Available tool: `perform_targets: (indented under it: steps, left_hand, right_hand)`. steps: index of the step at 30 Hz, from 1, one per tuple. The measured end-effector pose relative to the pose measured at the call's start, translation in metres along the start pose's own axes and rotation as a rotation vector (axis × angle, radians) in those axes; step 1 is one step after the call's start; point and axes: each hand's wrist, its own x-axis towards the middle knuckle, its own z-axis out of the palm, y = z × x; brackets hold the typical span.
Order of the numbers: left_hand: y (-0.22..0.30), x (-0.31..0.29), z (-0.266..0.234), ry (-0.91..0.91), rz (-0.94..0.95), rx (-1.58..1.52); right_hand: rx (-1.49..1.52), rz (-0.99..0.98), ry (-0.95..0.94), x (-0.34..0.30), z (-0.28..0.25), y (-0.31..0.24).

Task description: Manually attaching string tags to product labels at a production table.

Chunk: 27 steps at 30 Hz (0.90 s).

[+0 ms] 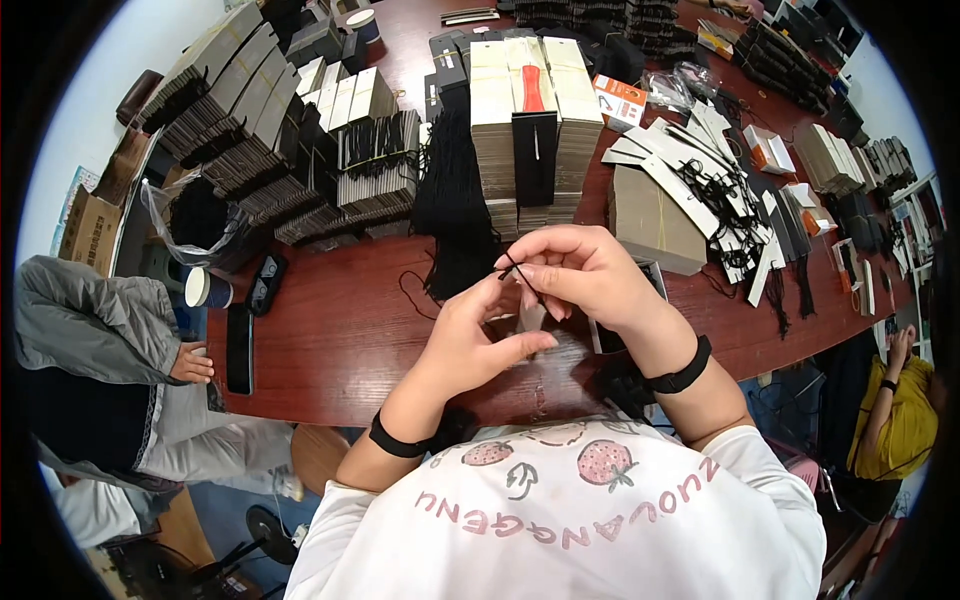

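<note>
A thin black cord [512,262] is looped between my two hands above the front of the table. My right hand [590,275] pinches it between thumb and index finger, the other fingers curled below. My left hand [465,335] is curled close by, with its fingertips at the cord and its thumb stretched apart toward the right. A small pale piece [531,312] shows between the hands, too covered to make out. Just beyond them, a bundle of black cords [455,190] hangs over the table, beside tall stacks of pale cards [492,130].
A red-handled tool [532,88] stands in a black holder [535,160] against the stacks. White strips with tangled black cords [715,190] lie right, on a brown stack [655,215]. Left are a paper cup [207,289], a phone [240,350] and a person's hand [192,363].
</note>
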Motion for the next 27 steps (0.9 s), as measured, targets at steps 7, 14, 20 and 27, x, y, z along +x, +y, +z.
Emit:
perform_targets:
  steps: [7,14,20,27]
  left_hand:
    - [-0.005,0.005,0.013,0.104,0.056,0.085]
    - [0.001,0.004,0.016,0.13,0.077,0.163]
    - [-0.006,0.002,0.013,0.146,0.21,0.332]
    - [-0.008,0.001,0.01,0.145,0.162,0.343]
  right_hand:
    - [-0.552,-0.296,0.093,-0.004,-0.005,-0.011]
    - [-0.695,-0.429,0.283,-0.015,-0.007,-0.032]
    - [-0.615,-0.263,0.232,-0.017,-0.014,-0.029]
    - [-0.826,0.073,0.046,-0.022,-0.022,-0.02]
